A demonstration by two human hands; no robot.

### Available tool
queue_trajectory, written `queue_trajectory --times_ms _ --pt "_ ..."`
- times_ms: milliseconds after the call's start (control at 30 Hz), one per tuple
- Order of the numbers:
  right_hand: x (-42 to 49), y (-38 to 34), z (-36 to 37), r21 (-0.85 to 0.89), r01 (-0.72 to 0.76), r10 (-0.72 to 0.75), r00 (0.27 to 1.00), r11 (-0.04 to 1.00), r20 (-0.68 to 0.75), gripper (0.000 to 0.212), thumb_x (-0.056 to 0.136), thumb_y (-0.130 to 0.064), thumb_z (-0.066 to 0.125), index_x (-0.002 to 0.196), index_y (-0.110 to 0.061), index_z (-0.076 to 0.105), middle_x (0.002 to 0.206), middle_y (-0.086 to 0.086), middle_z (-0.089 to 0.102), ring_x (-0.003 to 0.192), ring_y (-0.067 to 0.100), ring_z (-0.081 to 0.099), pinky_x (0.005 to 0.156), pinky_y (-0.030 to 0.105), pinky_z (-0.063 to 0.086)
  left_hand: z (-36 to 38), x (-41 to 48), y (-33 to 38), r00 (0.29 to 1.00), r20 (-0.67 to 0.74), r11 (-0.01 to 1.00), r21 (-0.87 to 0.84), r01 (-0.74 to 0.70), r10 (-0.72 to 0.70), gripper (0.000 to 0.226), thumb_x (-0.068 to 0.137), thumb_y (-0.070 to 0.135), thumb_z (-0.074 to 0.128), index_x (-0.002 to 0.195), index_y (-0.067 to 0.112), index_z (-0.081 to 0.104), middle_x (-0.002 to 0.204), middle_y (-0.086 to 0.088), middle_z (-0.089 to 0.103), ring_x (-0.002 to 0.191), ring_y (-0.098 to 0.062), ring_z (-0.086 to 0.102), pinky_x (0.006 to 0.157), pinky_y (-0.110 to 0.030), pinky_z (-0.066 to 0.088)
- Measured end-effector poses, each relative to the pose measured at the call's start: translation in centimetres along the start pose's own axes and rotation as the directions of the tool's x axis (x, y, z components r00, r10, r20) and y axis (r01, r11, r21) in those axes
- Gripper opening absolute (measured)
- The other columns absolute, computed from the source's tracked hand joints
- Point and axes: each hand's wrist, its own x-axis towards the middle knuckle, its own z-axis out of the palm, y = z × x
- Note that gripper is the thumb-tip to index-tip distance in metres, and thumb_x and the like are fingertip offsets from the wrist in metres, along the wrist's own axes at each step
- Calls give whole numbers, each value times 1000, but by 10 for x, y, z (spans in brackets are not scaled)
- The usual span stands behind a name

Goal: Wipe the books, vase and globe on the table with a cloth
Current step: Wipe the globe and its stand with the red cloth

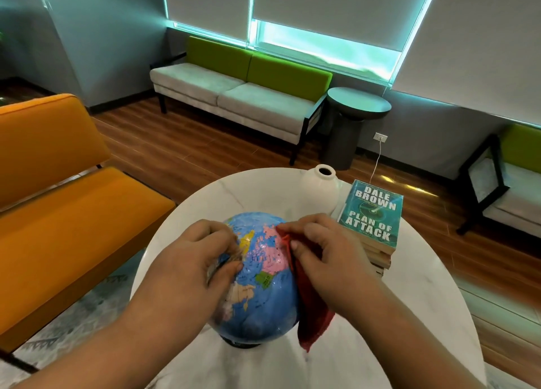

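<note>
The globe (257,277) is stood near the front edge of the round table (424,295), steadied by the left hand (190,260) laid open on its left flank. A red cloth (310,303) is pinched in the right hand (325,245) against its right flank. Behind the globe, the vase (319,189) and books (371,216) are seen. The smooth, probably light sphere is best braced high, as it may spin; the limp cloth will conform.

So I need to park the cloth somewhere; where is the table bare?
Bare marble lies left of the globe and behind it, before the vase; also the table right of the cloth. Crowded: vase against book stack.
</note>
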Motion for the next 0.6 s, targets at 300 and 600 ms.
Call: queue_trajectory --times_ms 300,600 --pt "-17 -23 8 -95 279 -261 951 956 166 33 90 -22 52 118 -34 64 114 -20 48 104 9 53 91 23 46 4 0 -3 997 34 998 4 -68 68 10 84 27 64 84 33 57 109 28 54 104 12 49 83 -10 43" --pt "-12 -13 5 -39 108 -104 992 993 76 31 94 -20 54 121 -32 64 110 -26 43 100 -3 49 84 4 39 3 0 -1 997 47 998 -1 -56 56 11 80 33 59 82 40 50 105 24 58 102 3 55 83 -18 49"
